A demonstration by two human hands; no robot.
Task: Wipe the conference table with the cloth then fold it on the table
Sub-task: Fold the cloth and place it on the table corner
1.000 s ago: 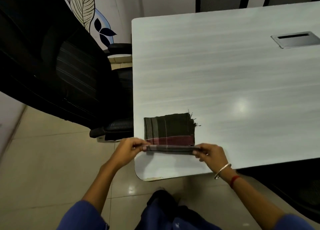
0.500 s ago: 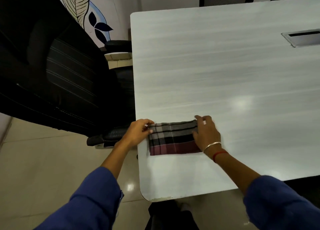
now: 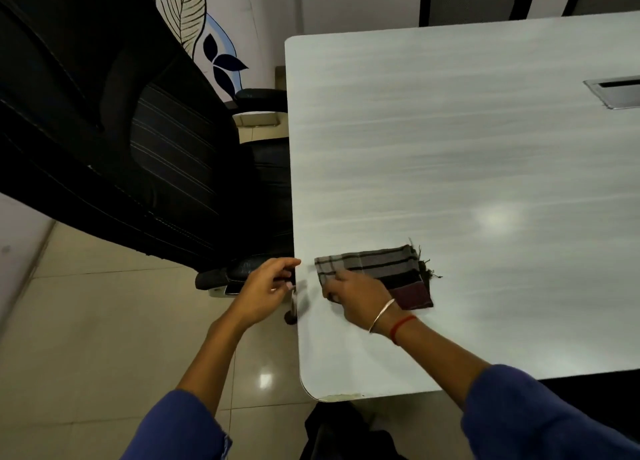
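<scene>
Off the left edge of the table (image 3: 450,165), at nine o'clock from the cloth (image 3: 384,269), the left hand (image 3: 266,290) hovers with fingers loosely apart, holding nothing. Next, the right hand (image 3: 360,297) curls its fingers over the cloth's seven o'clock corner, apparently pinching it. The cloth lies flat as a small folded rectangle near the table's near-left corner, frayed threads at three o'clock. It looks light, soft and limp (likely to sag from one corner), so pinching two corners suits another fold. Count: one cloth, one table, two hands.
</scene>
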